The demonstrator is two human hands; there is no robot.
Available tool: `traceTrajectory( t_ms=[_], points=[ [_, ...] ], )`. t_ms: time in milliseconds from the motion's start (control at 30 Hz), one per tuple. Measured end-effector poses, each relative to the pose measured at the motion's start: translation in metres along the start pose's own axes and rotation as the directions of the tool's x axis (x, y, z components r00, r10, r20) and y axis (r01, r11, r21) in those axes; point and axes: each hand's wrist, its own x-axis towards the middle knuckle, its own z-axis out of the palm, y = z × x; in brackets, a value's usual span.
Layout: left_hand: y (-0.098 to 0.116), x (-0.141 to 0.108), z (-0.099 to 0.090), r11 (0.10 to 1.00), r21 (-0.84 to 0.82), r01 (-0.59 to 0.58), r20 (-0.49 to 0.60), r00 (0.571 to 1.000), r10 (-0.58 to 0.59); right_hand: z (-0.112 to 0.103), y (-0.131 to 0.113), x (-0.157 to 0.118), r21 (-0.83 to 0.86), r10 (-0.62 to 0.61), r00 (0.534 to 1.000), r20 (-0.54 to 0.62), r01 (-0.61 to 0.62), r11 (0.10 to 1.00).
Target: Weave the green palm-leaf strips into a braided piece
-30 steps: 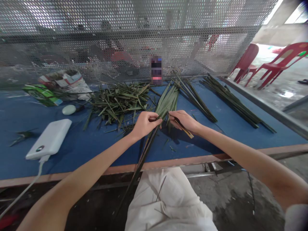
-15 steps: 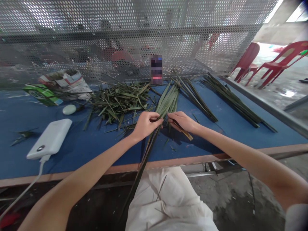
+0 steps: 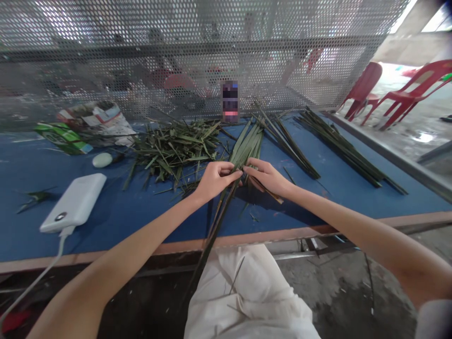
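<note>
Two hands: left hand (image 3: 216, 181) and right hand (image 3: 266, 177), both pinching one fan of long green palm leaves (image 3: 247, 147) between fingertips. One heap of cut green leaves (image 3: 173, 153) lies beyond the left hand; one dark green leaf bundle (image 3: 294, 148) lies beyond the right hand.

Glossy green palm leaves (image 3: 249, 146), smooth white plastic power bank (image 3: 74, 200), perforated metal screen (image 3: 197, 61), matt blue tabletop (image 3: 35, 174), white cloth trousers (image 3: 243, 292)

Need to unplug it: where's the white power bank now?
The white power bank lies at the left of the blue tabletop in the head view, left of the left hand, just nearer than a pale oval object.
</note>
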Motion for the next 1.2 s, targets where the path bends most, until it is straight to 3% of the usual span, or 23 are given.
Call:
traceTrajectory(
  t_ms=[200, 267, 533, 900, 1200],
  points=[
    [0.005, -0.001, -0.002, 0.986, -0.086, 0.146, 0.076, 0.987, -0.140, -0.012, 0.004, 0.006, -0.010, -0.047, 0.987, -0.157, 0.046, 0.999],
    [0.005, -0.002, -0.002, 0.985, -0.095, 0.146, 0.070, 0.988, -0.140, -0.015, 0.004, 0.007, -0.020, -0.030, 0.985, -0.169, 0.027, 0.999],
    [0.004, -0.001, -0.002, 0.999, 0.047, 0.014, -0.021, 1.000, -0.013, -0.008, -0.003, 0.006, 0.106, 0.135, 0.990, -0.032, -0.131, 0.986],
    [-0.004, -0.001, -0.004, 0.989, 0.128, -0.080, -0.014, 0.997, 0.082, -0.005, 0.003, 0.003, 0.103, 0.076, 0.987, 0.143, -0.091, 0.990],
    [-0.007, 0.001, -0.002, 0.988, 0.121, -0.093, -0.042, 0.994, 0.099, -0.001, 0.001, 0.001, 0.048, 0.089, 0.978, 0.190, -0.100, 0.994]
  ],
)
